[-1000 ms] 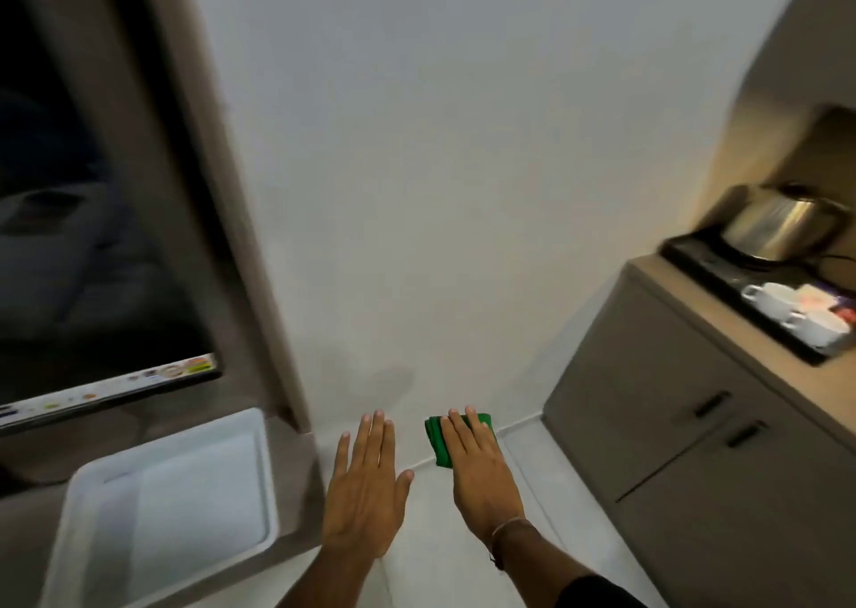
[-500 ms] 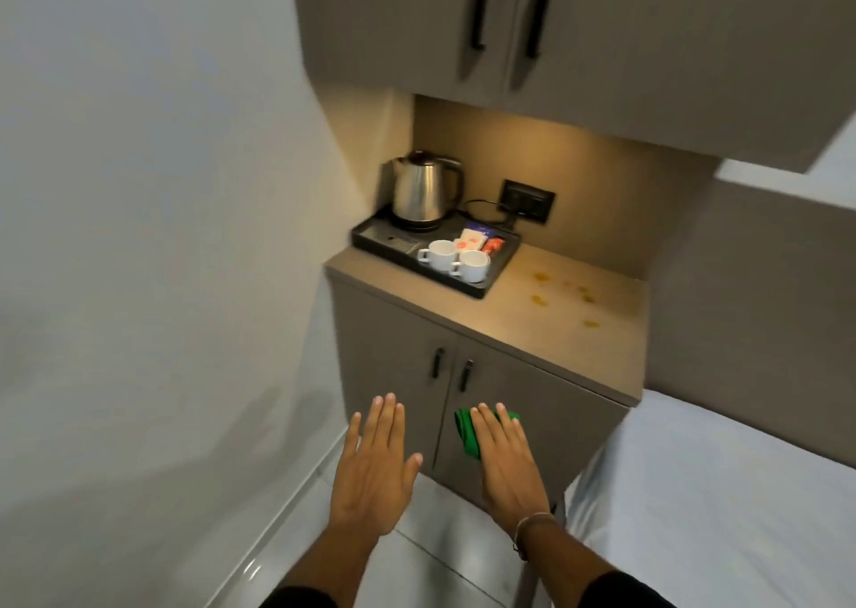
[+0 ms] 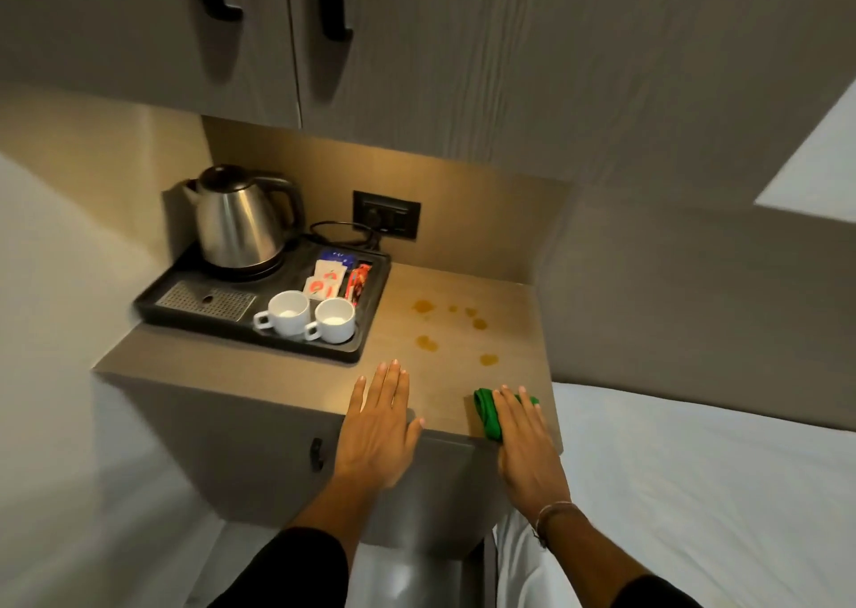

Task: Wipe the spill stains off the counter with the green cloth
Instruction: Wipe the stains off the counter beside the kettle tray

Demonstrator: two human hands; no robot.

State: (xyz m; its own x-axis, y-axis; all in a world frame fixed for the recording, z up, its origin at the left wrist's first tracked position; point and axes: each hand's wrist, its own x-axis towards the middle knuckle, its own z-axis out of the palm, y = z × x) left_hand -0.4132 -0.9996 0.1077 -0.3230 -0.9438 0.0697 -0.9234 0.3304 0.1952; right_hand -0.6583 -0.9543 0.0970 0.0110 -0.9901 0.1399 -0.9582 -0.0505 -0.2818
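Observation:
Several orange-brown spill stains (image 3: 451, 329) dot the right half of the beige counter (image 3: 278, 366). My right hand (image 3: 525, 445) is flat, palm down, with the folded green cloth (image 3: 486, 410) held under its fingers, over the counter's front right corner. The cloth sticks out to the left of the fingers and lies short of the nearest stain. My left hand (image 3: 380, 426) is open, fingers straight and together, hovering over the front edge of the counter, holding nothing.
A black tray (image 3: 185, 324) fills the counter's left half, with a steel kettle (image 3: 236, 218), two white cups (image 3: 308, 318) and sachets (image 3: 331, 278). A wall socket (image 3: 387, 213) sits behind. Upper cabinets (image 3: 417, 51) hang overhead. A white bed (image 3: 718, 491) borders the counter's right side.
The view swung from a wall and white tub to the counter and came closer. Both hands now sit over the counter's front edge, the right still holding the cloth.

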